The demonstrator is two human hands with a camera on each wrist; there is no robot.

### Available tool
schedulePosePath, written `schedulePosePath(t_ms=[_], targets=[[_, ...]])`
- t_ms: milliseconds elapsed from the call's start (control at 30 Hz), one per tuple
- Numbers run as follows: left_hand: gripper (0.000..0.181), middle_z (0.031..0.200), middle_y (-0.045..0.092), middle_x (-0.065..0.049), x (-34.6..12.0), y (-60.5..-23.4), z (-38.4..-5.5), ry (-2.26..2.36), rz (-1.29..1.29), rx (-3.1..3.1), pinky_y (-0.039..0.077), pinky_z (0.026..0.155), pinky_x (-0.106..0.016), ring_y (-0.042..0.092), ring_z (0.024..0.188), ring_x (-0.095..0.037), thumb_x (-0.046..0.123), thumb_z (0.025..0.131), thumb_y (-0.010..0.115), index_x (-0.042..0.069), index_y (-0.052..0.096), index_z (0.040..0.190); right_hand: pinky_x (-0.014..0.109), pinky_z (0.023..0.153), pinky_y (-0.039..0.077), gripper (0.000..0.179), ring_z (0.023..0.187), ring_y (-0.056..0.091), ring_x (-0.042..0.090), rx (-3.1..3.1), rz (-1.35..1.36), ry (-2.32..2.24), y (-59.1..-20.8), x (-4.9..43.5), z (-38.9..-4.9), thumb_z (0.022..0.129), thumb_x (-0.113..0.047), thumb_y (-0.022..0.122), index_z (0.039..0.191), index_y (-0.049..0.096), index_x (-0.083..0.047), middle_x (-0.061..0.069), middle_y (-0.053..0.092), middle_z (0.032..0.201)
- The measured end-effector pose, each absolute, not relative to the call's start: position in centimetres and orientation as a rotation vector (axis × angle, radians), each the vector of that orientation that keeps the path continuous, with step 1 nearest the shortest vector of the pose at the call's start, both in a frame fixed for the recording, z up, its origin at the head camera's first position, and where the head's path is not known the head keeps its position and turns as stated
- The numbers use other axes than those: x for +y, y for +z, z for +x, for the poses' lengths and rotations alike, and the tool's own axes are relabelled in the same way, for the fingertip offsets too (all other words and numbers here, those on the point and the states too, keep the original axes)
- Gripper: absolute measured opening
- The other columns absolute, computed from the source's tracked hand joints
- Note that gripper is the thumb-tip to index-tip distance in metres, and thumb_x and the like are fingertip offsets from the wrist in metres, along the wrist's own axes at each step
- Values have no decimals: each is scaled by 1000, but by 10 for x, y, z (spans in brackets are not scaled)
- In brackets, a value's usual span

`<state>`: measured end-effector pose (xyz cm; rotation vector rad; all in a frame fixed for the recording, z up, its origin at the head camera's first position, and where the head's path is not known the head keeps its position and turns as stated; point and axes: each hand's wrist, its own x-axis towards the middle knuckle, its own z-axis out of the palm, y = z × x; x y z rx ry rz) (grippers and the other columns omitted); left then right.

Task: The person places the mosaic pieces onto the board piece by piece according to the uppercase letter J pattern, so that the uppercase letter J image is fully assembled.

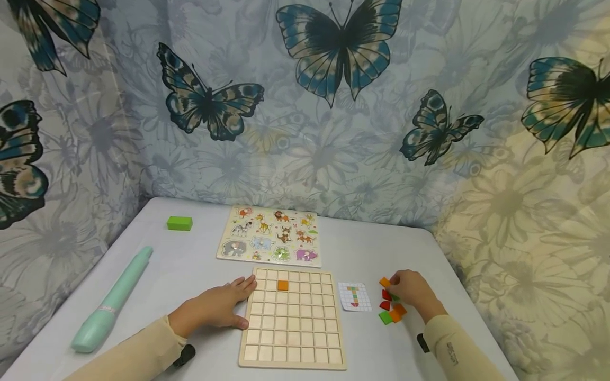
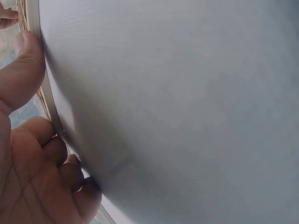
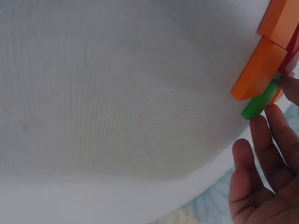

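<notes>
My left hand (image 1: 216,306) rests along the left edge of a wooden grid board (image 1: 293,361), fingers stretched toward its upper corner and thumb lower on the side. In the left wrist view, the thumb and fingertips touch the board's rim (image 2: 33,21). One orange square block (image 1: 283,286) sits in the board's top rows. My right hand (image 1: 413,291) is at a small pile of blocks, its thumb and fingers pinching an orange block (image 1: 384,282) at the far end. Right by the fingertips lies a green block (image 3: 257,103); red blocks (image 1: 384,305) and other orange blocks (image 3: 261,67) are beside it.
A pattern card (image 1: 355,297) lies between board and blocks. Behind the board is an animal puzzle (image 1: 271,235). To the left are a green block (image 1: 179,223) and a mint-coloured long object (image 1: 111,299). Butterfly-printed fabric (image 1: 333,159) borders the white table (image 1: 200,264).
</notes>
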<state>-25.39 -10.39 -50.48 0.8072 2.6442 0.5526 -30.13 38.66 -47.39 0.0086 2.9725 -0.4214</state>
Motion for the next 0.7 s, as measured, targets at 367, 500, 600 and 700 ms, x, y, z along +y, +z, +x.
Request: schedulePosePath(t_ms=[367, 500, 600, 700], targets=[[98, 161, 22, -7, -104, -503, -255, 515, 806, 2655, 27, 112, -48, 21, 145, -31, 51, 78, 76, 7, 31, 154, 38, 71, 53, 21, 81, 57, 19, 2958, -178, -504, -458, 304, -307, 83, -24, 75, 97, 74, -9, 2, 64, 93], [98, 161, 22, -6, -105, -505, -256, 526, 799, 2653, 27, 112, -48, 21, 145, -31, 51, 78, 76, 7, 31, 154, 37, 73, 52, 15, 82, 58, 15, 2936, -450, -411, -456, 254, -307, 83, -21, 76, 96, 75, -13, -5, 63, 90], [98, 161, 22, -6, -104, -505, -256, 530, 803, 2654, 26, 113, -48, 21, 145, -31, 51, 78, 76, 7, 31, 154, 35, 74, 52, 15, 82, 59, 14, 2903, -623, -342, -459, 227, -307, 83, -24, 77, 94, 76, -14, -7, 63, 87], [98, 160, 22, -8, -103, -504, -254, 525, 808, 2656, 26, 113, -48, 21, 145, -32, 50, 78, 76, 5, 32, 153, 32, 72, 51, 14, 79, 58, 12, 2885, -720, -279, -464, 211, -308, 83, -25, 78, 92, 77, -15, -8, 62, 86]])
